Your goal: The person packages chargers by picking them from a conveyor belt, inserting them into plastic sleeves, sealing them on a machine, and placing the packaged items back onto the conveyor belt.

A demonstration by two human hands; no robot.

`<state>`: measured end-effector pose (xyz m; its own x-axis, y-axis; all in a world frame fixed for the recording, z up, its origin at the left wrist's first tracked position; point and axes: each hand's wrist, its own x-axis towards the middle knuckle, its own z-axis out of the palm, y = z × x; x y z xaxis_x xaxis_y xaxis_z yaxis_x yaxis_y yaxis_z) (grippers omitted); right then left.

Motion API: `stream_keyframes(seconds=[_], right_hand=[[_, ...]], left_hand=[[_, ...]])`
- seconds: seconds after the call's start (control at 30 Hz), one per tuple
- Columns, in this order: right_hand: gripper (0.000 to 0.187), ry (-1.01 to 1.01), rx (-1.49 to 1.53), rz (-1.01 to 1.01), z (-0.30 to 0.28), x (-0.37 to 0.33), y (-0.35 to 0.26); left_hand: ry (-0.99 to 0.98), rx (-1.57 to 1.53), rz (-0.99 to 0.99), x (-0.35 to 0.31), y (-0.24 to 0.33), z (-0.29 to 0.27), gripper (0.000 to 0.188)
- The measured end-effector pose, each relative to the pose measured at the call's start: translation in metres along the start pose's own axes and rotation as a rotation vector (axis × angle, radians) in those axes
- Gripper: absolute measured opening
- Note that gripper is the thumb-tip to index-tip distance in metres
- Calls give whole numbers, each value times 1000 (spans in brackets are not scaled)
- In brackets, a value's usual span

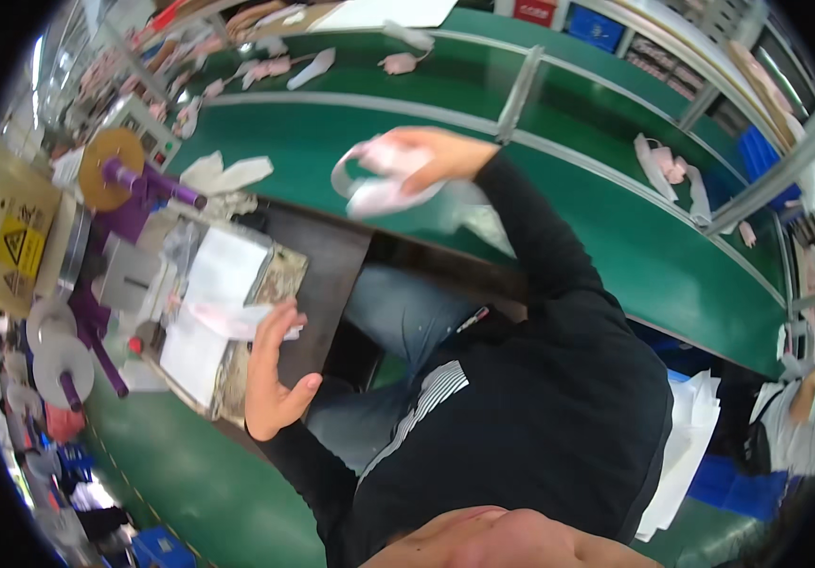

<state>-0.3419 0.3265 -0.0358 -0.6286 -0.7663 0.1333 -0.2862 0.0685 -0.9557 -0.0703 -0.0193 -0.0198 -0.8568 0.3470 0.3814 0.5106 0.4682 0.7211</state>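
Observation:
My right hand (450, 156) is closed around a soft pink-and-white piece (390, 175) with a white strap-like loop, above the green belt (313, 142). Motion blurs it, so its exact kind is unclear. My left hand (275, 379) has its fingers stretched out and its thumb apart. Its fingertips reach the end of a thin, pale pink-and-white piece (227, 320) lying on the white plate (223, 270) of a bench machine. Whether the fingertips press on that piece cannot be made out.
On the left, the machine carries purple rollers (123, 175), a brown disc (104, 170) and a red knob (134, 345). White cloth pieces (225, 175) lie by the belt. A metal rail (521, 95) divides the belt from a farther lane holding pink-and-white pieces (670, 168).

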Motion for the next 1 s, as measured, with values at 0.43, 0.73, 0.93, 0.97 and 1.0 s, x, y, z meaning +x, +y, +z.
stream_keyframes(seconds=[0.43, 0.73, 0.93, 0.97, 1.0], right_hand=[[48, 994, -1096, 647, -171, -109, 41], [19, -125, -213, -1344, 61, 92, -139], [24, -181, 314, -1570, 103, 100, -133], [24, -189, 327, -1560, 98, 101, -130], [24, -169, 316, -1571, 92, 100, -126]], left_hand=[[649, 362, -447, -62, -161, -92, 9], [845, 713, -618, -68, -201, -95, 15], [834, 865, -672, -48, -196, -87, 12], [848, 840, -690, -47, -196, -85, 11], [885, 826, -715, -45, -195, -87, 11]])
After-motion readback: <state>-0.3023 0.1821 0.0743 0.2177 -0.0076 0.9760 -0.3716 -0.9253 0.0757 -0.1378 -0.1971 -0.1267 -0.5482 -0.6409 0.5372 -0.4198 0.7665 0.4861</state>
